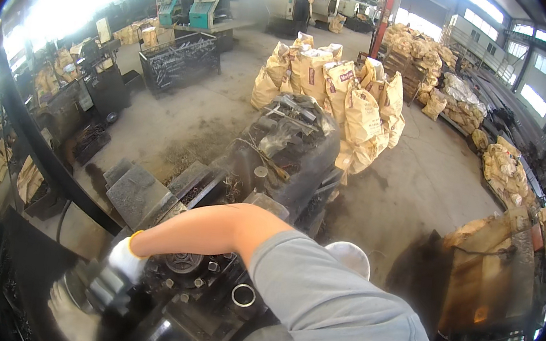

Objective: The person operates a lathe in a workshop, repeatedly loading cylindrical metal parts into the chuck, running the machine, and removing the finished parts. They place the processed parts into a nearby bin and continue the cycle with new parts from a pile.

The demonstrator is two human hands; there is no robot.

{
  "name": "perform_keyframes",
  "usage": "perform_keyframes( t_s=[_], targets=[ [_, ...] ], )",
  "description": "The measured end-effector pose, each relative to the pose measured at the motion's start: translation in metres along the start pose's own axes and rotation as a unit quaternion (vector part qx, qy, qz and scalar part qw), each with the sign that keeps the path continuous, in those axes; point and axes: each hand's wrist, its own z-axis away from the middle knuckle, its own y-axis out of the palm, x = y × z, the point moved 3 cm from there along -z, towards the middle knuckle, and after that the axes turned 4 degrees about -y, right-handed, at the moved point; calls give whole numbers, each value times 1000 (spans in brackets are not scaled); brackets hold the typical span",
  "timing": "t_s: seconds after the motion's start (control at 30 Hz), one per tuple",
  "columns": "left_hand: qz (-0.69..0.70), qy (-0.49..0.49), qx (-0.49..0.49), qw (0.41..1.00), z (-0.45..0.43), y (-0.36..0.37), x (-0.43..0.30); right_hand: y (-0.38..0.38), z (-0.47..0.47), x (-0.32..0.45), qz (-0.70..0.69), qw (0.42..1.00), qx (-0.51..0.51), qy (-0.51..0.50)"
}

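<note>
A thick toothed metal gear, blurred, is between my two gloved hands at the lower left. My right hand, in a white knit glove with a yellow hem, grips its upper side; the fingers are mostly hidden. From below left, my left hand, in a dirty white glove, has its fingers around the gear's flat round end. Beside the gear lies a dark, oily machine with several bolt heads around a round cover. A bright metal ring sits on the machine near my grey shirt.
A dark post slants at the left. Beyond my arm are metal blocks and a machine top heaped with tools and scrap. Full paper sacks, a wire bin and a white round object stand farther off.
</note>
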Motion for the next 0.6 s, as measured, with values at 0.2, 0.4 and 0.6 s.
perform_keyframes(
  t_s=[0.2,0.4,0.6],
  targets=[
    [146,-46,72,986,-44,12,14,-25,11,-54,-8,994,-51,98],
    [144,-57,42,987,-41,27,9,-64,28,-62,-204,960,-37,190],
    [87,-33,-45,995,-20,14,-5,-120,135,-157,-258,853,-437,120]
  ],
)
